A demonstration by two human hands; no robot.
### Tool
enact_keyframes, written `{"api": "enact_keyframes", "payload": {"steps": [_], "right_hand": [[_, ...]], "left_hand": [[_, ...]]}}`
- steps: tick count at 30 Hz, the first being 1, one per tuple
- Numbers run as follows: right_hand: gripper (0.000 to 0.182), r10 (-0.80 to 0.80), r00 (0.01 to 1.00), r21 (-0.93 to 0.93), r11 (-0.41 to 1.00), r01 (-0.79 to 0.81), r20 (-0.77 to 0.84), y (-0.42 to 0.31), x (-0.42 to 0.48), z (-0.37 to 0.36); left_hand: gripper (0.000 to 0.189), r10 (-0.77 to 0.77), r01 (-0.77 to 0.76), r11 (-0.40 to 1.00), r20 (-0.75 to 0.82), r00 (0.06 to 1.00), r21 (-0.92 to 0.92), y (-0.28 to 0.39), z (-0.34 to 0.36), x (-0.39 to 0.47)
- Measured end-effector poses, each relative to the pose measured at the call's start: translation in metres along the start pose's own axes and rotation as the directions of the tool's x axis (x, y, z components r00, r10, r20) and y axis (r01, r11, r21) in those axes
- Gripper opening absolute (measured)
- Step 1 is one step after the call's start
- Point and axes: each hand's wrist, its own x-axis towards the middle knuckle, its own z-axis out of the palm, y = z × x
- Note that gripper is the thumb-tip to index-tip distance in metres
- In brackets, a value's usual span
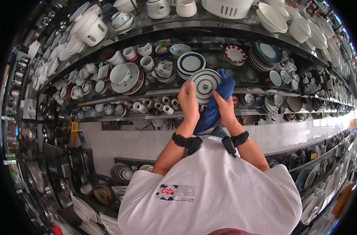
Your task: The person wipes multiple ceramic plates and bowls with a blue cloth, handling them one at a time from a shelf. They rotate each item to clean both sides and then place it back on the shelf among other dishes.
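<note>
A round ceramic plate (205, 84) with green, pink and white rings is tilted up in front of me. My left hand (189, 101) grips its left edge, thumb on the ringed face. On the other side my right hand (226, 109) holds a blue cloth (227, 86) against the plate's right edge. The cloth hangs down between my forearms, and part of it is hidden behind the plate. Just beyond the plate, a stack of white plates with a dark blue ring (191, 63) sits on the shelf.
Glass shelves (222, 79) of crockery curve around me. Red-rimmed plates (235, 55), a stack of blue-rimmed plates (266, 53) and a white cup on plates (119, 74) stand nearby. Small white vases (168, 109) line the tier below. More shelved dishes (124, 171) are behind me.
</note>
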Motion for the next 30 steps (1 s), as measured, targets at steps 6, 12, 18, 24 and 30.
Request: {"api": "enact_keyframes", "payload": {"steps": [6,12,18,24,30], "right_hand": [[0.041,-0.153,0.980,-0.317,0.930,0.185,0.124,-0.020,0.005,-0.022],[0.033,-0.223,0.969,-0.242,0.940,0.242,0.105,-0.048,0.018,0.005],[0.038,0.004,1.000,0.123,0.992,-0.007,0.022,-0.019,-0.004,0.042],[0.041,-0.236,0.963,-0.149,0.956,0.254,0.131,-0.011,0.016,0.016],[0.057,-0.584,0.593,-0.501,0.336,0.798,0.553,-0.084,0.017,0.032]], "left_hand": [[0.037,-0.016,-0.119,0.927,0.356,0.934,0.355,0.022,-0.022,0.022],[0.036,0.173,-0.197,0.972,0.175,0.969,0.129,0.015,-0.007,0.002],[0.037,0.091,-0.116,0.967,-0.117,0.989,-0.227,0.025,0.013,-0.003],[0.034,0.231,-0.236,0.971,0.093,0.968,0.039,0.027,-0.018,0.002],[0.023,0.214,-0.407,0.788,0.414,0.885,0.462,0.058,-0.024,0.004]]}}
